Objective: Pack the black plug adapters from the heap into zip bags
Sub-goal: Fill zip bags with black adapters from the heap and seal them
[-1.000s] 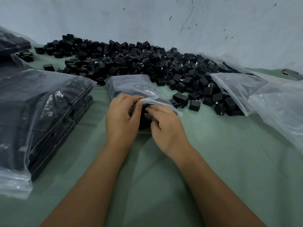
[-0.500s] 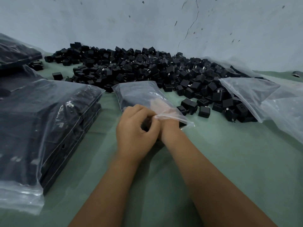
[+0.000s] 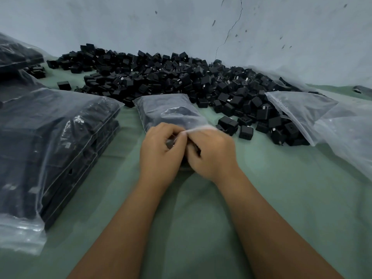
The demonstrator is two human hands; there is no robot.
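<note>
Both of our hands meet at the near end of a small zip bag [image 3: 169, 112] that lies flat on the green table cover [image 3: 201, 228]. The left hand [image 3: 161, 150] curls its fingers and thumb together onto the bag's mouth edge. The right hand [image 3: 211, 154] pinches the same edge from the other side; a thin strip of clear plastic rises between the two thumbs. The bag is dark with its contents, and its far end touches the near edge of the heap of black plug adapters [image 3: 171, 77].

The heap runs in a wide band along the foot of the pale wall [image 3: 181, 23]. A few loose adapters [image 3: 245, 131] lie apart from its near edge, just beside the right hand.

To the left, a large plastic sack of filled bags [image 3: 50, 141] stands close to the left forearm, its near corner reaching toward the table's front. A second sack [image 3: 16, 55] sits behind it at the far left edge of the view. To the right, a large clear sack [image 3: 322, 117] lies open, with adapters spilling from under its near edge.

Open cover lies between the left sack and the right sack, occupied only by the two forearms. The widest bare area is to the right of the right forearm, below the clear sack.
</note>
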